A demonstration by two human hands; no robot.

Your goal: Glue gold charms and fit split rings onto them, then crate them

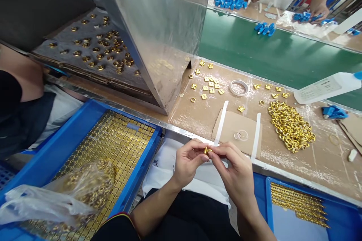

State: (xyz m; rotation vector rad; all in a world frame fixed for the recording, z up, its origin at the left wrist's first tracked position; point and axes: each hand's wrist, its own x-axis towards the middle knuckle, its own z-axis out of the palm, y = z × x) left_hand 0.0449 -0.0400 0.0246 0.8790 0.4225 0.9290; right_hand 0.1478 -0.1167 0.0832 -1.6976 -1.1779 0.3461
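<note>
The left hand (186, 162) and right hand (236, 167) have their fingers closed on a small shiny gold metal piece (206, 151) at the near edge of the brown cardboard-topped bench (329, 173); pinching from both sides probably steadies so tiny a part. Strips of white tape (222, 122) cross a thin tan cardboard pad (236, 118), seemingly to stop it sliding. To its right, glossy gold rings (290, 126) are heaped, likely for easy reach; flat square gold pieces (211, 90) lie spread far left. Near left, a crinkled clear plastic bag (36, 203) rests in a blue plastic tray (138, 175).
</note>
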